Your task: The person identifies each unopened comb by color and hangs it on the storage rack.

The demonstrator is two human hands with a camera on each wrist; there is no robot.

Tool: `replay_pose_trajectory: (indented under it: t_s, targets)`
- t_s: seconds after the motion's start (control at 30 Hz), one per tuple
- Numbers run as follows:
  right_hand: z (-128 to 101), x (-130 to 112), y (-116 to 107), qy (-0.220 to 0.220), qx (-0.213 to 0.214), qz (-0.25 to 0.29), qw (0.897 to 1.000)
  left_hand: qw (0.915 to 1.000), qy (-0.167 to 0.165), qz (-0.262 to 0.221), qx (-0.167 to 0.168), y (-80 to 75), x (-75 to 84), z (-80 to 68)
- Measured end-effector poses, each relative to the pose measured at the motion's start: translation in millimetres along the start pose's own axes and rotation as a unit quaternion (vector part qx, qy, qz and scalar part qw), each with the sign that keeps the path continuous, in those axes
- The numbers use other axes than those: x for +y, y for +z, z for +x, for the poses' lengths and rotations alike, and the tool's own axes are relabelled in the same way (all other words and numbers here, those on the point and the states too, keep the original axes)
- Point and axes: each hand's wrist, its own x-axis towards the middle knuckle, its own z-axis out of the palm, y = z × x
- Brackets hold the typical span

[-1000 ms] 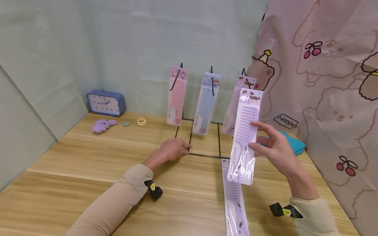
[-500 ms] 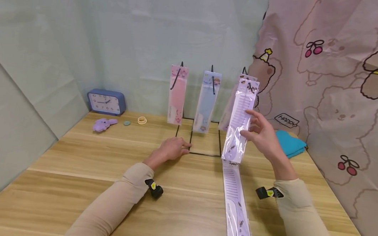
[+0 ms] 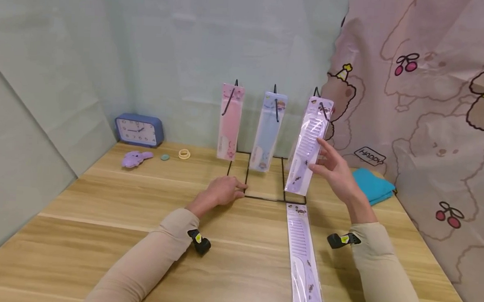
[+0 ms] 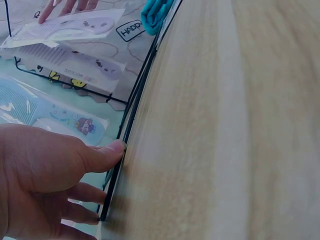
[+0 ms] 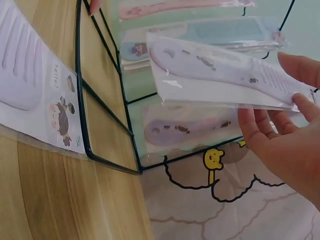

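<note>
In the head view a black wire display rack [image 3: 266, 198] stands on the table. My left hand [image 3: 223, 190] holds its front left part, thumb and fingertips on the wire [image 4: 114, 186]. At the rack's right hook my right hand [image 3: 336, 174] pinches the edge of a lilac comb in a clear pack [image 3: 305, 149], with the hook's tip showing at the pack's top. Behind it hangs another lilac packaged comb [image 5: 190, 125]. A blue packaged comb [image 3: 269, 134] and a pink one [image 3: 229, 127] hang on the other hooks. One more lilac packaged comb [image 3: 304, 259] lies before the rack.
At the back left stand a blue clock [image 3: 139, 130], a purple plush toy [image 3: 136, 159], a small green disc [image 3: 165, 157] and cream rings [image 3: 184, 154]. A folded turquoise cloth [image 3: 372, 186] lies right of the rack, near the patterned curtain [image 3: 432, 133].
My right hand has moved the lilac packaged comb back and left, up to the right hook, whose tip now shows in front of the pack's top. My left hand stays on the rack.
</note>
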Motion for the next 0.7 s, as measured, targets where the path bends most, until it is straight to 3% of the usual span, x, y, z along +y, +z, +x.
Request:
replay_pose_trajectory:
  t_s: [0.3,0.53,0.7]
  targets:
    - [2,6,-2,-0.009,-0.012,0.005,1.000,1.0000,0.004,0.003,0.004,1.2,0.7,-1.7]
    - [0,16,-4,0.031,-0.016,-0.002,0.999,1.0000,0.004,0.005,0.002,0.2,0.8,-1.8]
    - [-4,23,-8,0.057,-0.019,-0.047,0.997,1.0000,0.001,0.001,0.001,-0.4,1.5,-2.1]
